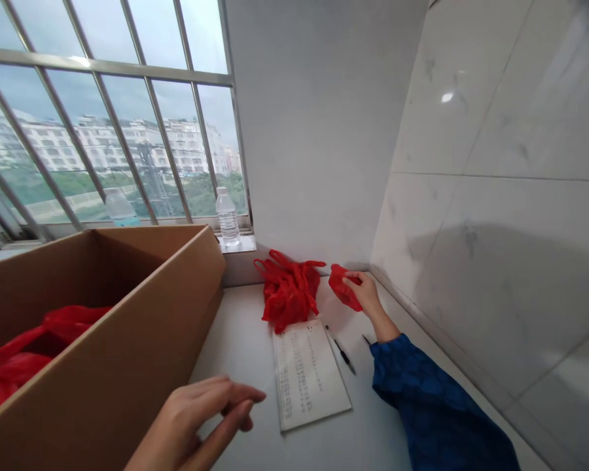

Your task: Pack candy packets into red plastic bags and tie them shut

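Over at the far corner of the white worktop, the right hand is stretched out on a straight arm in a blue patterned sleeve. Its grip is pinched on a crumpled red plastic bag, thin and glossy, just right of a heap of red bags. Down low, the left hand hovers with fingers loosely extended, grip released and holding nothing, beside the brown cardboard box. Between the hands lies a flat, rectangular printed sheet of paper, with a slim black pen just beside it.
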`<state>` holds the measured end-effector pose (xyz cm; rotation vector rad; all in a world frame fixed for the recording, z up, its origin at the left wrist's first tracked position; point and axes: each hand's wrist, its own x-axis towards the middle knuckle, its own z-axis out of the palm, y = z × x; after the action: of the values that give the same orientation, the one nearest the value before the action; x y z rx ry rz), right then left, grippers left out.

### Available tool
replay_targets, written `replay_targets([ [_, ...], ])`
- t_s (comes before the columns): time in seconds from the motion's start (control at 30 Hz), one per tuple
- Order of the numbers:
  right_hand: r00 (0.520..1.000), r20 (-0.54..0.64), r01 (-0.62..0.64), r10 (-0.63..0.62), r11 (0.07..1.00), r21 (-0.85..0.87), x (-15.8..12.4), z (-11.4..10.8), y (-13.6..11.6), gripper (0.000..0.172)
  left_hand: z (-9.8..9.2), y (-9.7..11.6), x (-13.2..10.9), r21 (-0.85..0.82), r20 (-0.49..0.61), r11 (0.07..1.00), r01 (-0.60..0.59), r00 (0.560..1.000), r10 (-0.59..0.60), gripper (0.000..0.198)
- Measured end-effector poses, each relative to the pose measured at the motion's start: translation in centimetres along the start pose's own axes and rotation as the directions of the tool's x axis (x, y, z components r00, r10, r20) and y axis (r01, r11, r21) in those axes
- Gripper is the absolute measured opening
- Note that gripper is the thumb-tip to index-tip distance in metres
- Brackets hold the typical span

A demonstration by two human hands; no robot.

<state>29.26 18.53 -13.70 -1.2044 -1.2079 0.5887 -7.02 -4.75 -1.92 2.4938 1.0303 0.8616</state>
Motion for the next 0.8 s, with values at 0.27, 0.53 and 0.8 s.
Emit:
replay_targets([
  [0.27,0.966,0.256,-0.042,-0.024,0.967,0.252,-4.3,-0.3,-4.6,0.025,5.5,-4.9,5.5,-0.229,-0.109,0.956,0.185,0.971,-0.214,0.026],
  [0.53,0.839,0.531,0.049,-0.118,0.989,0.142,-10.0,4.5,-2.6,0.028,10.3,-12.6,7.3,-0.093,-0.327,0.963,0.252,0.906,-0.268,0.046],
  [0.8,0.855,0.488,0.236,-0.175,0.969,-0.067,-11.5,5.0,-1.2,0.023,13.3,-12.1,6.0,-0.036,-0.102,0.975,0.221,0.969,-0.224,0.054],
])
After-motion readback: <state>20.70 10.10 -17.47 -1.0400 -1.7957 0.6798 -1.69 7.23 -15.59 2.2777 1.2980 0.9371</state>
